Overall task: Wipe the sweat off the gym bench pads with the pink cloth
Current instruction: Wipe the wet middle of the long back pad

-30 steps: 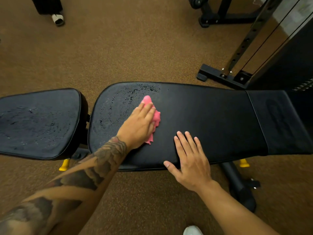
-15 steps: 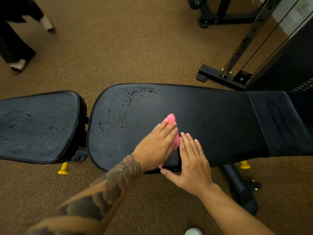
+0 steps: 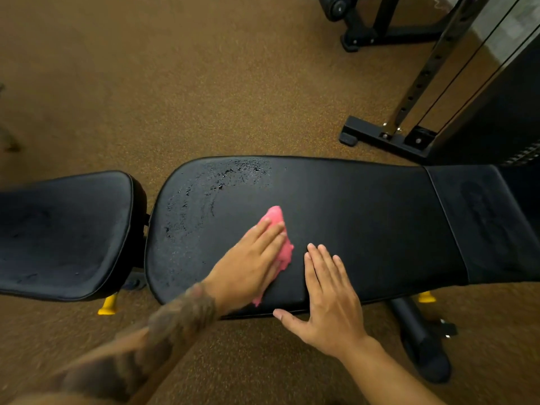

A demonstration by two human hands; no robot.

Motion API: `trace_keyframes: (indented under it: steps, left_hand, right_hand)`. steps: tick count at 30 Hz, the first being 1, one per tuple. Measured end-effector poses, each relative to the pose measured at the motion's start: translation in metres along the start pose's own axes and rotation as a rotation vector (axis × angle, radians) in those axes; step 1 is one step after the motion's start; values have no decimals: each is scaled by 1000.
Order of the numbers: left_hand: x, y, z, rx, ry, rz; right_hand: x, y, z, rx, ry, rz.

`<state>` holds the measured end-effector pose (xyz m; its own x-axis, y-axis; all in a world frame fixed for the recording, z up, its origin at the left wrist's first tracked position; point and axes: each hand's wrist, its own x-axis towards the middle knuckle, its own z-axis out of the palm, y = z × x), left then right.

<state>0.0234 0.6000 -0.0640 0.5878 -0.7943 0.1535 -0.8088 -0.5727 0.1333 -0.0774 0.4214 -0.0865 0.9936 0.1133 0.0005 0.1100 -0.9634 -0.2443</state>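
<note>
The long black back pad (image 3: pixel 365 217) of the gym bench runs across the middle of the view. Droplets of sweat (image 3: pixel 233 173) glisten on its far left part. My left hand (image 3: pixel 251 264) lies flat with straight fingers on the pink cloth (image 3: pixel 276 219) and presses it onto the pad near the front edge. The cloth sticks out beyond my fingertips and along the right side of the hand. My right hand (image 3: pixel 330 293) rests flat on the pad just right of the cloth, thumb over the front edge. The shorter seat pad (image 3: pixel 64 232) sits to the left, with faint wet marks.
Brown speckled floor surrounds the bench. A black rack foot (image 3: pixel 382 135) with an upright and cables stands at the back right. More black equipment (image 3: pixel 359 27) is at the top. The bench's base leg (image 3: pixel 420 340) and yellow knobs (image 3: pixel 108 305) show below the pads.
My left hand slid the cloth back toward the far left after pulling it to the front edge next to my right hand. The person walking at the top left has gone out of view.
</note>
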Motion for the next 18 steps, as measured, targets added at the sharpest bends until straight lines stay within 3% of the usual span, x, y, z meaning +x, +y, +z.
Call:
trace_keyframes:
  steps: [3,7,14,16,18]
  left_hand:
    - [70,-29,16,-11,-72,71]
    - [124,-77,19,-38,-194,-57]
    - [49,-112,9,-139,6,-416]
    - [19,-87,6,-142,66,-432]
    - [2,-52,8,-152,39,-331]
  right_hand:
    - [1,0,0,7,17,4]
    - [1,0,1,11,38,0]
    - [1,-1,-3,16,25,15]
    - [0,-2,-4,7,18,24]
    - [0,-3,-4,6,25,30]
